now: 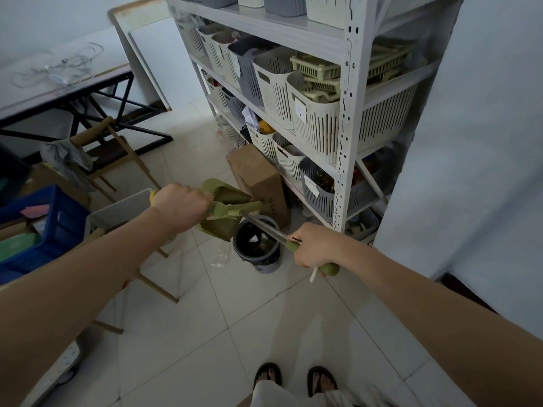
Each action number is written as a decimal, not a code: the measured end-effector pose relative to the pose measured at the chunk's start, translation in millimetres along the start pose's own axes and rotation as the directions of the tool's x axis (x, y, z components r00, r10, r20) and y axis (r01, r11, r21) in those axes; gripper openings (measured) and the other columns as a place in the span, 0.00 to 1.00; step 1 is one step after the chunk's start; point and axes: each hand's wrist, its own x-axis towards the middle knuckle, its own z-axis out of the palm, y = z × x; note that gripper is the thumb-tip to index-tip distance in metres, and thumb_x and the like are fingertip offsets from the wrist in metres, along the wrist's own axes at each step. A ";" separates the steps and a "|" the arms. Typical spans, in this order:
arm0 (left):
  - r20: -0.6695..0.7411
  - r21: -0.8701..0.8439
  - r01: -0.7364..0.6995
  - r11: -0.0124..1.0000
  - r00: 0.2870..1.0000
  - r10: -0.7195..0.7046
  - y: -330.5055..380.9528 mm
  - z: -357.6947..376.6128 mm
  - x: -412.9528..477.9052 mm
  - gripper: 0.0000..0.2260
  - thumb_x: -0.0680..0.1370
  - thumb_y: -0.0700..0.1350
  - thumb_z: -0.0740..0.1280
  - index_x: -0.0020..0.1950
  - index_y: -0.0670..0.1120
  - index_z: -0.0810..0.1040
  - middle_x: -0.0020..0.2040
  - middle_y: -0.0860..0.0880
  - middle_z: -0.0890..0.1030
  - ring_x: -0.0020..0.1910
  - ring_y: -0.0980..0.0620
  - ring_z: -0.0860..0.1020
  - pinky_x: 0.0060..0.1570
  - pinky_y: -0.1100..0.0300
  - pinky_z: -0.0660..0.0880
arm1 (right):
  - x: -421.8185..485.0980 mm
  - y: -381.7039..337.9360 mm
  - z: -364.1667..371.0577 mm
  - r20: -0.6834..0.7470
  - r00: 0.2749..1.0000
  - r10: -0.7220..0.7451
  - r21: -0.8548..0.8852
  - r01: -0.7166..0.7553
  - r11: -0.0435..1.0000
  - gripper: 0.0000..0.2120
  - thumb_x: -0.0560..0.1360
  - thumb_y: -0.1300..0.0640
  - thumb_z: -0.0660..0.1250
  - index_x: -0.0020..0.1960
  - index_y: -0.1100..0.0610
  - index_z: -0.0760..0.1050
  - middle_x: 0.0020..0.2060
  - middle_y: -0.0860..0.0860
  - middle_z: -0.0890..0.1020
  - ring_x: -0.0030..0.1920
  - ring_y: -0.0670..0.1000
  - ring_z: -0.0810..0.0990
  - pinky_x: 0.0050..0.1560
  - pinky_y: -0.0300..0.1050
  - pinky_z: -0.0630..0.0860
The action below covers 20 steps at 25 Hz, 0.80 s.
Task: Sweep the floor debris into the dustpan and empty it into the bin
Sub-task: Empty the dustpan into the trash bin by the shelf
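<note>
Two hands were in view, the left hand [179, 204] and the right hand [315, 245]. There was one green dustpan [227, 205], one dark bin [258, 248], one cardboard box [258, 180], one shelving unit [346, 118], one blue crate [44, 230] and two sandalled feet [293, 377].

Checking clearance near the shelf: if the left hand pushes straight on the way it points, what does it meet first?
Probably the cardboard box just beyond the left hand and the dustpan it grips; depth is uncertain.
</note>
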 end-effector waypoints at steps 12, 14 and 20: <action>0.028 -0.212 0.063 0.975 0.998 -0.058 3.2 -13.5 10.6 0.23 0.81 0.63 0.51 0.54 0.45 0.72 0.45 0.49 0.80 0.44 0.48 0.81 0.37 0.57 0.69 | -7.1 27.1 -20.0 0.062 0.988 0.145 -0.217 -0.128 0.968 0.08 0.71 0.67 0.63 0.49 0.68 0.76 0.37 0.62 0.78 0.27 0.55 0.76 0.29 0.42 0.75; 0.023 -0.204 0.051 0.978 0.999 -0.047 3.1 -15.2 12.2 0.22 0.81 0.62 0.51 0.55 0.45 0.73 0.41 0.50 0.77 0.39 0.49 0.77 0.36 0.58 0.69 | -11.9 32.9 -23.3 0.058 0.981 0.183 -0.236 -0.164 0.958 0.10 0.72 0.66 0.63 0.51 0.69 0.78 0.35 0.61 0.77 0.25 0.53 0.76 0.28 0.42 0.75; -0.016 -0.066 0.004 0.998 1.000 -0.005 -6.2 -14.9 17.5 0.17 0.84 0.55 0.51 0.56 0.44 0.72 0.46 0.49 0.81 0.45 0.48 0.82 0.35 0.57 0.66 | -10.4 44.3 -15.4 0.020 0.961 0.274 -0.214 -0.264 0.941 0.04 0.73 0.67 0.62 0.45 0.69 0.73 0.26 0.58 0.75 0.19 0.49 0.75 0.23 0.40 0.72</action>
